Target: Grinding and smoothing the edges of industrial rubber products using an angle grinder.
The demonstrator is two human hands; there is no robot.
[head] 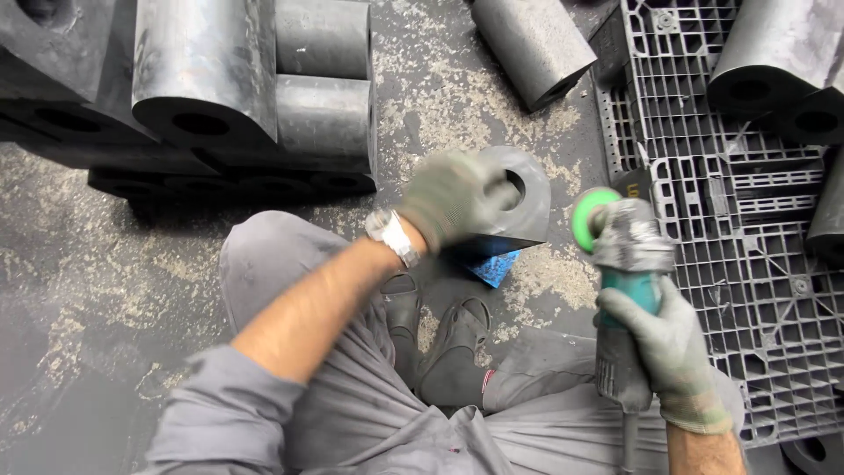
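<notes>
Just left of the grey plastic pallet (703, 220) | left hand (448, 198) clamps black rubber block (519, 207), likely heavy, stiff, grippy; hold its rounded top | right hand (673, 347) clenched around angle grinder (624, 264) beside block

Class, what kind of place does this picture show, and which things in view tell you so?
Probably a factory or workshop floor. Stacked dark blocks with bored holes lie on dusty concrete, a grey plastic pallet sits alongside, and the right hand holds an angle grinder while the left hand steadies one block.
</notes>
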